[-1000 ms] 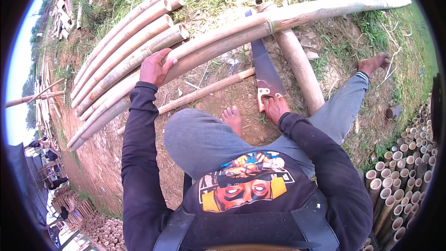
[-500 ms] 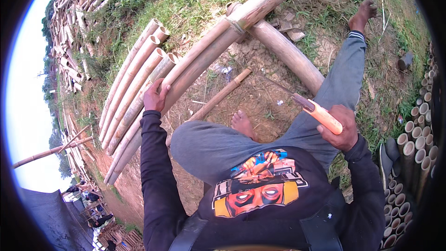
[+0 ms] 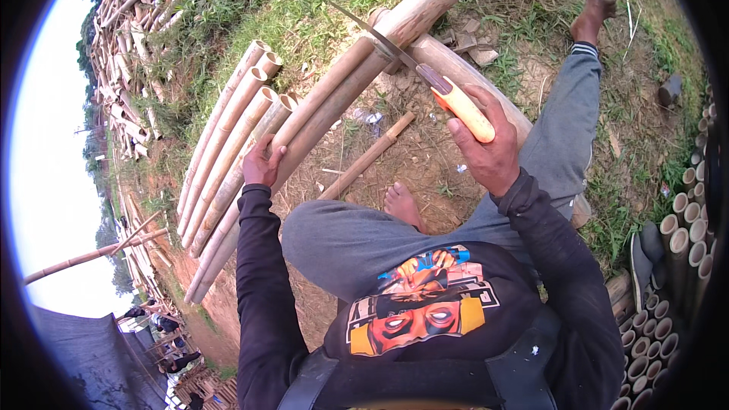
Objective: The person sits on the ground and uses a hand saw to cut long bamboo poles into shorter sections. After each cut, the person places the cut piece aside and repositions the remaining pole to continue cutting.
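Note:
My right hand is wrapped round the orange handle of a handsaw. The saw's dark blade slants up and left across a long bamboo pole, at a ring-like joint where another pole crosses underneath. Against the pole's left part, my left hand is closed on it, thumb toward me. Two bamboo lengths lie side by side there, running down to the lower left. The crossing support pole slopes down to the right, partly hidden by my right hand and leg.
Several cut bamboo tubes lie left of my left hand. A thin bamboo stick rests on the ground near my bare foot. Stacked bamboo tubes stand at the right beside a grey shoe. A large bamboo heap lies far left.
My right hand has moved up and left with the handsaw, bringing its blade from open air onto the pole at the joint. My left hand stays on the pole.

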{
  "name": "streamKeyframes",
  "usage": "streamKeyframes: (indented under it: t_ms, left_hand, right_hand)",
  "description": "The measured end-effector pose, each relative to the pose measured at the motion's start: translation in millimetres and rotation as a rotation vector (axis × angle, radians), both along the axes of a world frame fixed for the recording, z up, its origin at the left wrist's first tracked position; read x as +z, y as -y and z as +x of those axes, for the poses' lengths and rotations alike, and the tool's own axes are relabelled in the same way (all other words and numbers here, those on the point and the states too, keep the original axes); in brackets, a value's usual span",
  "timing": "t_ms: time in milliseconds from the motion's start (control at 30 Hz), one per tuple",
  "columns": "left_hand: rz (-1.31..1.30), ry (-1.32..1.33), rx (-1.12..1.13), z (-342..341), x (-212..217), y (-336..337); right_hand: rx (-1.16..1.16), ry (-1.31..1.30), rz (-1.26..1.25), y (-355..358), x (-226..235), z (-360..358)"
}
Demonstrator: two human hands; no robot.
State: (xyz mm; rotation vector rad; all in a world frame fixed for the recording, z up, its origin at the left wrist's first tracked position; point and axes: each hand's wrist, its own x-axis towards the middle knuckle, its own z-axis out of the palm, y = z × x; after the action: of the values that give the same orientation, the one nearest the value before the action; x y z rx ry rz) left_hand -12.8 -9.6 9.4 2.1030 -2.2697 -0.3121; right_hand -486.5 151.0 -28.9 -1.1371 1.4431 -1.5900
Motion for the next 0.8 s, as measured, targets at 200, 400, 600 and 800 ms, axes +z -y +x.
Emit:
streamKeyframes:
  t_ms: [200, 400, 600, 800]
  left_hand:
    - [-0.032, -0.003, -0.055, 0, -2, -1]
    - [-0.063, 0.113, -0.175, 8, -4, -4]
    - [-0.287, 0.173, -0.227, 9, -4, -23]
    - [-0.222, 0.18, -0.265, 20, -2, -15]
  right_hand:
    - [0.057, 0.024, -0.009, 14, -10, 8]
    - [0.081, -0.017, -0.028, 4, -28, -10]
    - [0.159, 0.153, 0.034, 8, -41, -10]
    - [0.208, 0.016, 0.126, 19, -37, -8]
